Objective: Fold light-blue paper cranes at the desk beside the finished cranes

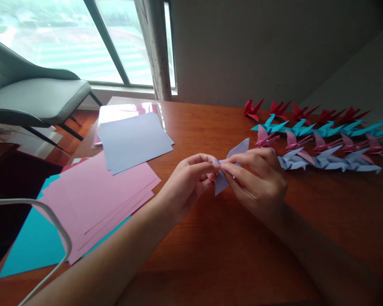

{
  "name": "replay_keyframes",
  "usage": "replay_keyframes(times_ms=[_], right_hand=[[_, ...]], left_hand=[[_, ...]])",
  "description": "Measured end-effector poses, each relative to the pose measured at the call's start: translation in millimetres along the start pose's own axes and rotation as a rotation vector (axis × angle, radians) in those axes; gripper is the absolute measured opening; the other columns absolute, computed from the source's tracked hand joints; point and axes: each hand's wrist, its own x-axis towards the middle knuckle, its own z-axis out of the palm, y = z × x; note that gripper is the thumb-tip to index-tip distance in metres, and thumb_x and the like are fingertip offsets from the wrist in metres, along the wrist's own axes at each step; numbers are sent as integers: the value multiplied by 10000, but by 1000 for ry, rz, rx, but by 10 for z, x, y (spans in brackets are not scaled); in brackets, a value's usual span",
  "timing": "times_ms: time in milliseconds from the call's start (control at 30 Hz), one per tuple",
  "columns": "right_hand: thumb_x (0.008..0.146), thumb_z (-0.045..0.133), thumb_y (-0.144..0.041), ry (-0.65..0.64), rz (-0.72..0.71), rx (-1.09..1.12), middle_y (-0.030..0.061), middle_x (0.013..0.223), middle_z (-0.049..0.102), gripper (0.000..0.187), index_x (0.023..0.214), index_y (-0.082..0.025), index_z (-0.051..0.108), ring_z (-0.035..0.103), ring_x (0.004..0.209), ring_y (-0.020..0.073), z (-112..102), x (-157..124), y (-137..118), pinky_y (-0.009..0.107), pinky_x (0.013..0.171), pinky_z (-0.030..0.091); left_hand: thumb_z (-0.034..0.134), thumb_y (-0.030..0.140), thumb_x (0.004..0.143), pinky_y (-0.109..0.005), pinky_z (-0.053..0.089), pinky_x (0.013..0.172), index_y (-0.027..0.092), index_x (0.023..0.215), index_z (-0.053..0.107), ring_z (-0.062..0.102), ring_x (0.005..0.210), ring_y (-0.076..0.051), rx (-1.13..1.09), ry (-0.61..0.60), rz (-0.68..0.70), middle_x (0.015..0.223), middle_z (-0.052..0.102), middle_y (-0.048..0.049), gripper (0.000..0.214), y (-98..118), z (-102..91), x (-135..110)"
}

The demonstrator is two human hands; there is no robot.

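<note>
A pale lavender origami crane [239,148] is held in the air between both hands, over the middle of the wooden table. My left hand [191,180] pinches one narrow end of it between thumb and fingers. From the other side, my right hand [258,176] grips its middle with thumb and fingertips close to the left ones. One pointed flap sticks up above the right fingers and another points down below them. The folds at the fingertips are partly hidden. Just right of my right hand stands a row of finished pale lavender cranes [327,160].
Rows of red cranes [251,110], blue cranes [301,128] and pink cranes [322,145] line the table's [198,127] back right. Lavender sheets [135,140], pink sheets [95,195] and blue sheets [35,242] overlap at left. A white cable [65,238] curves at lower left, near a chair [41,97].
</note>
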Motion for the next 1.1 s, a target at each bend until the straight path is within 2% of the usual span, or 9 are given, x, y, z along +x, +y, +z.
replay_keyframes(times_ms=[233,767,1100], right_hand=[[829,728,-95,4,-15,9,21,909,762,220,968,-265,738,597,824,217,-10,5,8,375,726,509],[857,711,-142,23,85,86,23,889,744,138,910,-264,750,591,826,213,-16,46,-9,379,761,537],[820,743,-112,11,14,85,22,900,747,188,939,-258,733,588,830,215,-21,21,26,374,746,538]], left_hand=[[717,101,697,-151,446,589,133,762,655,504,614,-59,7,12,-6,715,572,-2,95,13,16,0],[708,158,724,-165,369,568,124,731,684,491,594,-55,87,4,37,658,559,12,43,46,-20,12],[705,178,719,-160,380,551,117,686,681,486,571,-50,48,39,17,658,575,4,73,41,-11,8]])
